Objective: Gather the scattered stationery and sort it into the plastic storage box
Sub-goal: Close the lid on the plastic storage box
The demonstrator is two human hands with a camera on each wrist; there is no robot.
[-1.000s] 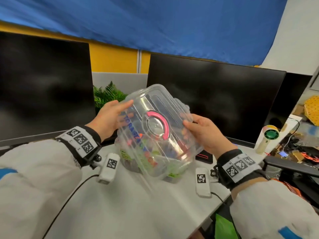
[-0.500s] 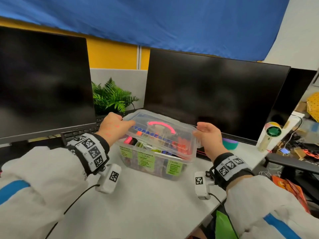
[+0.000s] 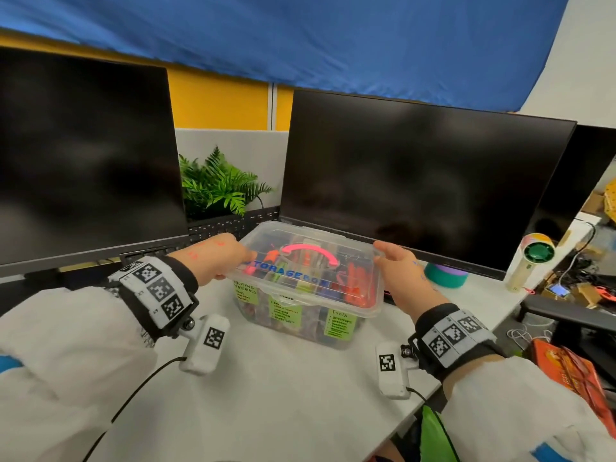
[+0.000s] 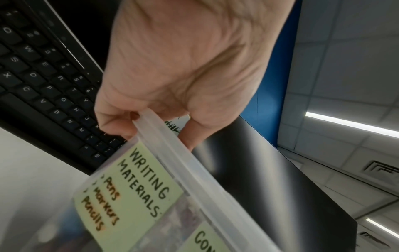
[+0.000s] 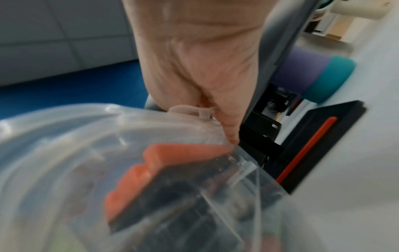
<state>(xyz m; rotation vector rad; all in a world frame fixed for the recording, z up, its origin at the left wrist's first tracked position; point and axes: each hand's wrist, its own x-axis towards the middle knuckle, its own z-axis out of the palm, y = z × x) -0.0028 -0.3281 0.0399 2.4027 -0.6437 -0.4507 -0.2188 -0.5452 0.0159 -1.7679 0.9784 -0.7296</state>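
While resting on white surface (image 3: pixel 273 388) betw. two dark monitors, clear plastic storage box (image 3: pixel 300 315) w/ lid (image 3: pixel 310 268) on, pink handle (image 3: pixel 310 253) up top. Left hand (image 3: pixel 216 258) pinching lid's left edge, thumb under rim. Right hand (image 3: pixel 403 271) curled over lid's right edge at latch. Green labels facing front; contents blurred.

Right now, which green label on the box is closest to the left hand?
The green label reading "Writing Materials", at the box's left end just below the left hand. The middle label and "Tools" label sit further right.
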